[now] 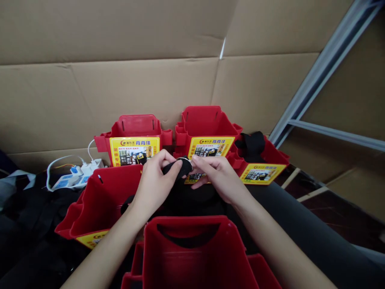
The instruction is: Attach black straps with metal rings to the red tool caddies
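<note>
My left hand [159,174] is closed on a black webbing strap [173,168], thumb on top. At the strap's end a silver metal ring [187,159] shows, and my right hand [218,172] pinches at its right side with thumb and fingers. Part of the ring is hidden behind the fingers. Below both hands stands a red plastic bin [186,265], open side up, with a black strap [188,239] across slots in its back wall. Another red bin [105,204] with a yellow label is beside my left forearm.
Two labelled red bins, one at back left [136,124] and one at back centre [207,120], stand against the cardboard wall [144,88]. A third bin [275,152] holds black strap. Power strips [80,174] with white cables lie left; a metal frame [313,76] rises right.
</note>
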Tool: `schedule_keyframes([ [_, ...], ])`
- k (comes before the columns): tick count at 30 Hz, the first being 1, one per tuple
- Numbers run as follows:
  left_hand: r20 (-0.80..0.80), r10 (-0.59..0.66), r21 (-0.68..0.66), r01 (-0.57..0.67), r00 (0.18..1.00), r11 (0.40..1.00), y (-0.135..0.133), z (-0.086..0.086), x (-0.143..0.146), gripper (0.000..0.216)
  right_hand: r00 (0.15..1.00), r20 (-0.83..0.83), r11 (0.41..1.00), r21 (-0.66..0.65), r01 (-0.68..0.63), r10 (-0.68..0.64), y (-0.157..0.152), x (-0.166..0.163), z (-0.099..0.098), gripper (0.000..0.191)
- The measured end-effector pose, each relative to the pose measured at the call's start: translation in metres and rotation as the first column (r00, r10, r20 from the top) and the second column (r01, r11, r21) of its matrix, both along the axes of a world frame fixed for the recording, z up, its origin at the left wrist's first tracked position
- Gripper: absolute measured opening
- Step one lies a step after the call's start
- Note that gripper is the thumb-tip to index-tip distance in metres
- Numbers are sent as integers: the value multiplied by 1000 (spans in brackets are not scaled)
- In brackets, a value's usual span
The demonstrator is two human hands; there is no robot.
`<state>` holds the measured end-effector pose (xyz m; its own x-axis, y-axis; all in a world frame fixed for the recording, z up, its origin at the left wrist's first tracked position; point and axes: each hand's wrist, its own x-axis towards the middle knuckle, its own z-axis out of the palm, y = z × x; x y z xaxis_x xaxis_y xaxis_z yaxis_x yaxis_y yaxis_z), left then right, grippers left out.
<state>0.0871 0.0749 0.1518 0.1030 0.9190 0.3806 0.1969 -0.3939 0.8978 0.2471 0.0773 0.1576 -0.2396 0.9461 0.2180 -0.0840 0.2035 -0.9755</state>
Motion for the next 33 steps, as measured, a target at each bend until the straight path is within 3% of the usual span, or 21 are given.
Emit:
schedule_keyframes([
  [5,-59,-59,9,60,997,998,-1,-1,0,24,997,0,990,-118,-74,74,6,5,-2,19],
  [7,-94,-71,58,76,993,995,0,-1,0,15,999,19,993,-110,-36,38,7,6,-3,16],
  [11,-171,-24,119,44,985,992,6,-5,-1,2,992,102,997,-14,80,-78,6,1,-5,16],
  [14,-284,-9,165,58,959,985,8,-5,-4,5,975,150,983,100,152,-165,5,-4,-7,17],
  [19,-420,5,238,105,908,965,2,1,-5,8,947,108,932,240,270,-303,4,-8,-14,18],
  [24,-470,6,263,133,883,956,-1,3,-5,11,934,84,909,276,314,-348,4,-8,-15,21],
  [28,-553,43,309,157,832,938,-2,5,-7,13,957,125,960,133,245,-262,5,-5,-7,19],
  [33,-551,16,334,203,834,921,-3,6,-6,9,962,269,995,-97,-13,39,10,4,-3,19],
])
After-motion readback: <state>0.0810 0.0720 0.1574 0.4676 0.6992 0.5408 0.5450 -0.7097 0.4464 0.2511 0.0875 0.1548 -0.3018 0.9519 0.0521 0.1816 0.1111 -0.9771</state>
